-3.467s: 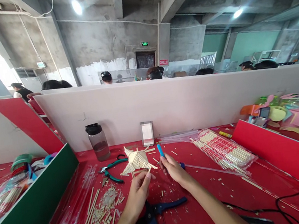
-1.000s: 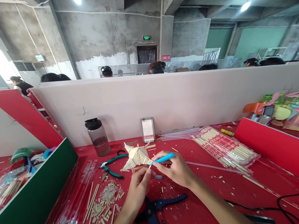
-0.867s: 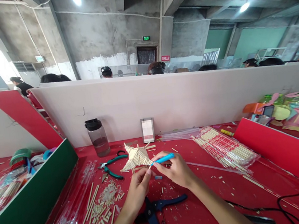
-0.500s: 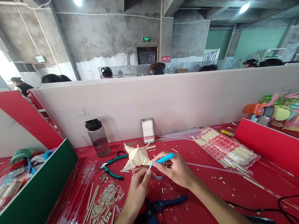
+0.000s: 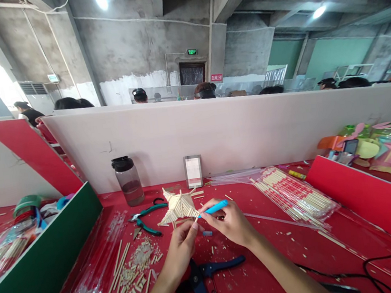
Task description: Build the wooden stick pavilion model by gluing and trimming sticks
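Observation:
My right hand (image 5: 230,221) grips a bright blue pen (image 5: 216,207), its tip pointing left and down toward the fingertips of my left hand (image 5: 183,240). Between the left thumb and forefinger is a small, thin wooden stick (image 5: 196,219), mostly covered by the fingers. Just behind both hands, a pale star-shaped piece built of short sticks (image 5: 180,205) rests on the red table. A small blue cap (image 5: 207,233) lies beneath the right hand. Dark blue cutters (image 5: 199,280) lie in front of the hands, partly behind the left wrist.
Green-handled pliers (image 5: 147,220) and a water bottle (image 5: 128,181) stand or lie to the left, near stick scraps (image 5: 136,269). Bundled sticks (image 5: 292,196) lie at right. A green board (image 5: 50,247) and a red board (image 5: 371,200) flank the table; black cables (image 5: 342,273) run front right.

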